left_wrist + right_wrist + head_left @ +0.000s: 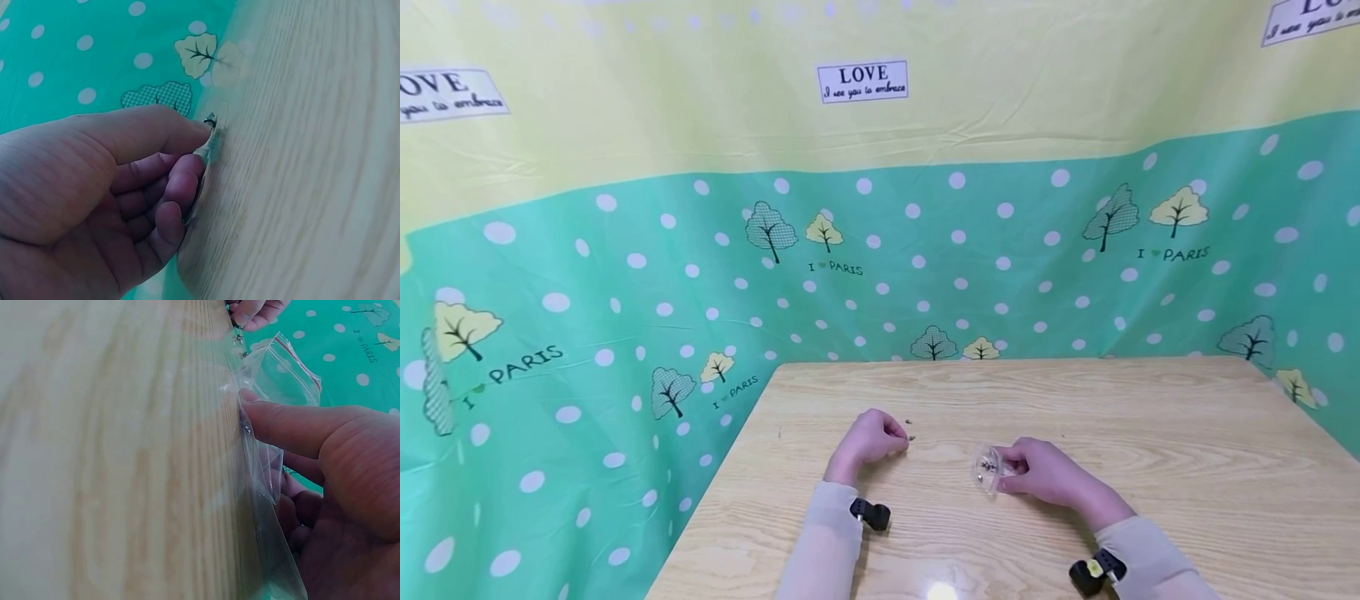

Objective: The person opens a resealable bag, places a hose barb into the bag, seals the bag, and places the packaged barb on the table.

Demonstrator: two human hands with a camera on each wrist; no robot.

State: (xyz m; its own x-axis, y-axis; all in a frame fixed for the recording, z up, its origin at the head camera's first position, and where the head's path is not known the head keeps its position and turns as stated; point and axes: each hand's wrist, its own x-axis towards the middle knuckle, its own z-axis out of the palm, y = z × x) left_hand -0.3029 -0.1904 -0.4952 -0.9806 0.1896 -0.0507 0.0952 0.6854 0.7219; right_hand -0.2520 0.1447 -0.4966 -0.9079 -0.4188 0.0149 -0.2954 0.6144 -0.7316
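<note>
My left hand (871,437) rests low over the table, thumb and fingertips pinching a small dark metal piece (912,438). In the left wrist view this metal piece (210,120) shows just past the thumb tip; its exact kind is too small to tell. A second small metal piece (908,422) lies on the table a little beyond the fingers. With thumb and fingers, my right hand (1045,471) grips a clear zip bag (984,472), its mouth facing left. Several small metal pieces (988,467) lie inside it. The bag's red-striped zip edge (299,359) appears in the right wrist view.
Both hands are over a light wooden table (1150,417). A green and yellow printed curtain (925,275) hangs behind the table and along its sides. Black wrist cameras sit on the left sleeve (824,533) and the right sleeve (1153,558).
</note>
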